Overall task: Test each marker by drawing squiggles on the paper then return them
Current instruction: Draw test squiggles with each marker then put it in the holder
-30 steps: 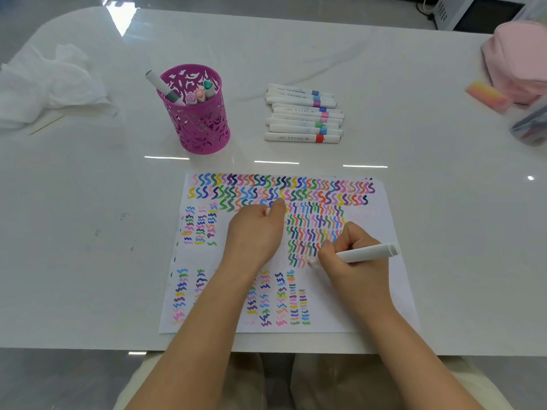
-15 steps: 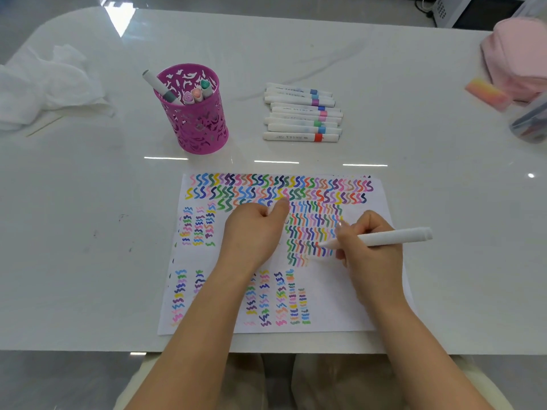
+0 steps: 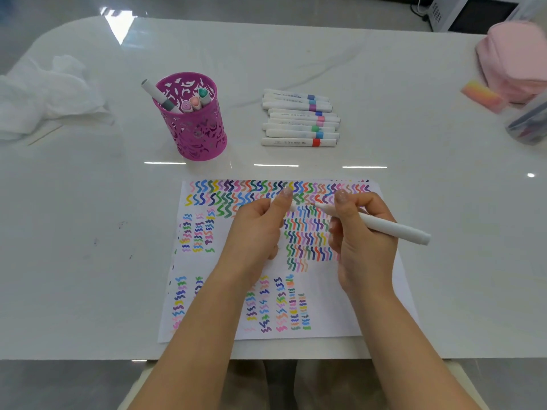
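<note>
A white sheet of paper (image 3: pixel 331 315) covered with coloured squiggles lies in front of me. My right hand (image 3: pixel 361 235) grips a white marker (image 3: pixel 393 229) above the paper, with its pale tip pointing left. My left hand (image 3: pixel 257 229) is raised just left of that tip and pinches a small white marker cap (image 3: pixel 291 207), mostly hidden by my fingers. A short gap separates tip and cap. Several capped markers (image 3: pixel 299 121) lie in a row behind the paper. A pink cut-out pen holder (image 3: pixel 194 128) holds several more.
Crumpled white tissue (image 3: pixel 44 96) lies at the far left of the white table (image 3: pixel 88 232). A pink pouch (image 3: pixel 515 57), a pink-yellow eraser (image 3: pixel 482 94) and a clear container (image 3: pixel 529 119) sit at the far right. The table's front edge runs just below the paper.
My right hand lifted the marker off the paper and swung its tip up and left. My left hand rose from the sheet, bringing the cap toward the tip.
</note>
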